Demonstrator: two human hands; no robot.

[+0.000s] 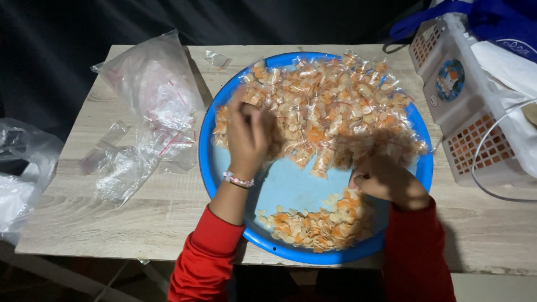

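A round blue tray (291, 184) lies on a pale wooden table (84, 184). Its far half is heaped with several small clear packets of orange and cream chips (330, 106). A loose pile of the same chips (316, 226) sits at its near edge. My left hand (246, 137), with a bead bracelet at the wrist, rests on the left side of the packet heap, fingers bent among the packets. My right hand (386, 179) is curled just above the loose chips, fingers closed; what it holds is hidden. Both sleeves are red.
A big clear plastic bag (154, 84) and several small empty bags (126, 165) lie left of the tray. Another plastic bag (22, 168) hangs off the table's left edge. A white lattice basket (470, 123) with blue cloth stands at the right.
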